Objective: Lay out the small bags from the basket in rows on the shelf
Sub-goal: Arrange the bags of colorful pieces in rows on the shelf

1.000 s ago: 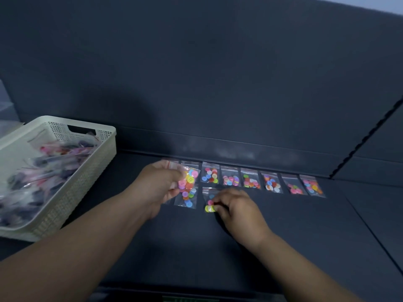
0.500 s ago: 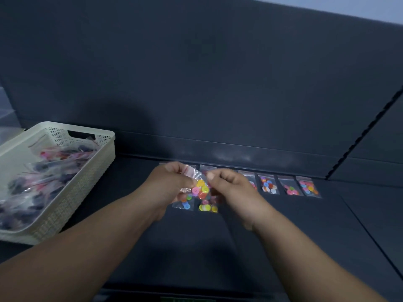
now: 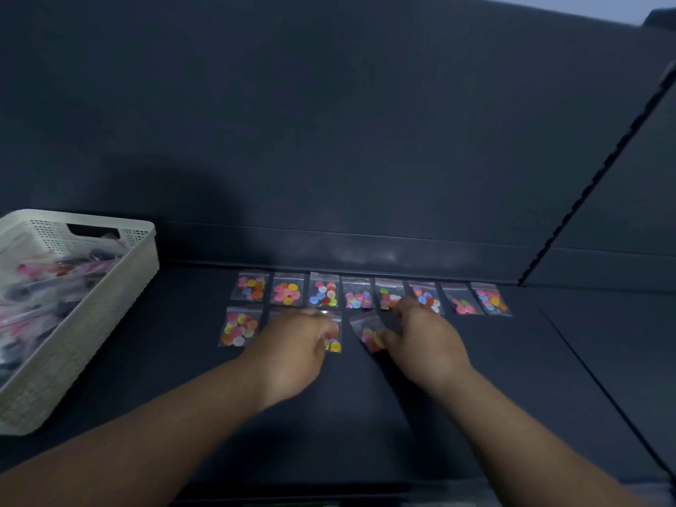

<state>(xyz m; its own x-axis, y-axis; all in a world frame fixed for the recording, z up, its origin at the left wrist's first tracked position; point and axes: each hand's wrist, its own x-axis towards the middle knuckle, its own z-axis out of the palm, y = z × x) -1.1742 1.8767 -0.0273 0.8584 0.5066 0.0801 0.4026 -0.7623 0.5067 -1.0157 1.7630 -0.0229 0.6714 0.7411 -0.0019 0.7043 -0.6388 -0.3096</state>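
Several small clear bags of coloured buttons point(image 3: 365, 296) lie in a back row on the dark shelf point(image 3: 365, 415). A second row starts in front with one bag point(image 3: 238, 329) lying free at the left. My left hand point(image 3: 296, 345) is down on the shelf beside it, its fingers curled onto a bag with yellow buttons point(image 3: 334, 345), which is mostly hidden. My right hand point(image 3: 424, 345) pinches another bag point(image 3: 368, 336), which lies tilted on the shelf just right of that one. The white basket point(image 3: 120, 294) at the left holds more bags.
The shelf's raised back lip point(image 3: 365, 250) runs just behind the back row. A perforated upright strip point(image 3: 585, 184) slants up at the right. Bare dark shelf extends to the right of my right hand and toward the front edge.
Both hands held a bag together above the second row; they have since parted and come down to the shelf, and the right hand has brought its bag down to the right.
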